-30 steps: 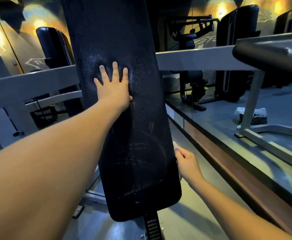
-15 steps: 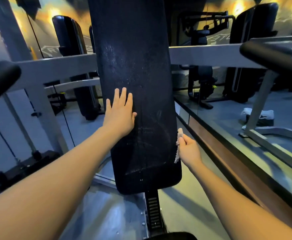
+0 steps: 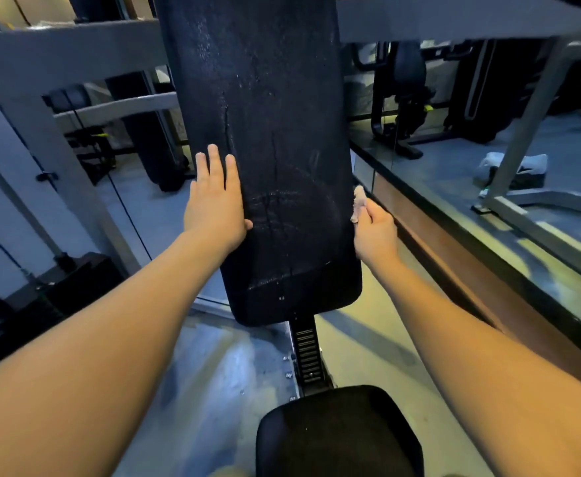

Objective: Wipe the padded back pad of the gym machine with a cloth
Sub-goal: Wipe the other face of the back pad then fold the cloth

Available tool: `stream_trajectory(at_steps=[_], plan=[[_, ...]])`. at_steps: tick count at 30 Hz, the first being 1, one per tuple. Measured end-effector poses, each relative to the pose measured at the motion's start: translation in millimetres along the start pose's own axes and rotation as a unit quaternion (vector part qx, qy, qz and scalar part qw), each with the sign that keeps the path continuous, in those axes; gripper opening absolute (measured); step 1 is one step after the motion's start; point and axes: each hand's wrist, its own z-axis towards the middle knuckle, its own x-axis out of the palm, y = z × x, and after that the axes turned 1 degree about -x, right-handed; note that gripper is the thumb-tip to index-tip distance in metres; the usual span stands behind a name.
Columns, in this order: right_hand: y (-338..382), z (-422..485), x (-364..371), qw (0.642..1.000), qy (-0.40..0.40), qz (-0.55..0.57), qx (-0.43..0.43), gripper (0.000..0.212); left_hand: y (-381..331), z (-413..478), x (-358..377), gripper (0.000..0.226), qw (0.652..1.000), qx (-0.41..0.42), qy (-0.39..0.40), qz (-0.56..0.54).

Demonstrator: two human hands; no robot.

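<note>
the left hand (image 3: pixel 215 204) lies flat, fingers straight, on the left edge of the tall black cracked vinyl back pad (image 3: pixel 268 149). across the pad, the right hand (image 3: pixel 375 232) pinches a small pale crumpled cloth (image 3: pixel 358 203) against its right edge. below both hands sits a black padded seat (image 3: pixel 339 432).

Grey floor (image 3: pixel 210 373), machine frame (image 3: pixel 58 173) standing on it
</note>
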Motion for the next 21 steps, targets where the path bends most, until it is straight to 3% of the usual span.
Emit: stream_trajectory(at_steps=[3, 7, 10, 15, 21], plan=[[-45, -40, 2, 0.999, 0.003, -0.017, 0.045, 0.038, -5, 1, -1, 0.115, 1.000, -0.002, 0.009, 0.003], [-73, -68, -8, 0.988, 0.072, -0.044, 0.129, 0.033, -9, 0, -1, 0.116, 1.000, -0.013, 0.007, -0.004], [-54, -39, -9, 0.989, 0.072, -0.089, 0.091, 0.035, -10, -2, -1, 0.115, 1.000, -0.014, 0.007, 0.002], [-38, -22, 1, 0.999, 0.028, -0.023, 0.030, 0.038, -11, -2, 1, 0.114, 1.000, -0.013, -0.001, 0.018], [-97, -81, 2, 0.985, 0.065, 0.010, 0.162, 0.035, -15, 0, 11, 0.111, 0.999, -0.026, -0.020, 0.024]])
